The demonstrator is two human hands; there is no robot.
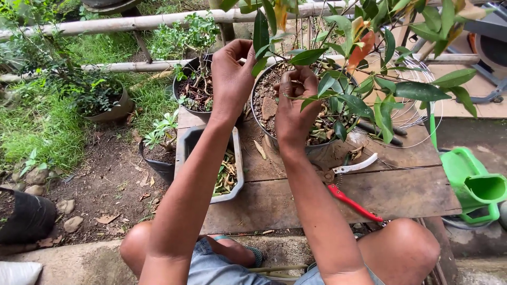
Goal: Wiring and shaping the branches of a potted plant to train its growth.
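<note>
Left hand: the left hand point(231, 79) is raised over the potted plant point(338, 79), its fingers pinched on a thin twig with a green leaf.
Right hand: the right hand point(292, 108) is curled around the thin stem low in the same pot.
Plant: it stands in a dark round pot point(259, 119) on the wooden table point(401, 190), directly before the person.
Nearby: pruning shears point(351, 187) with red handles lie on the table just beside the right forearm; a grey tray point(236, 158) with cut leaves lies under the left arm; a green watering can point(472, 184) stands on the right.
</note>
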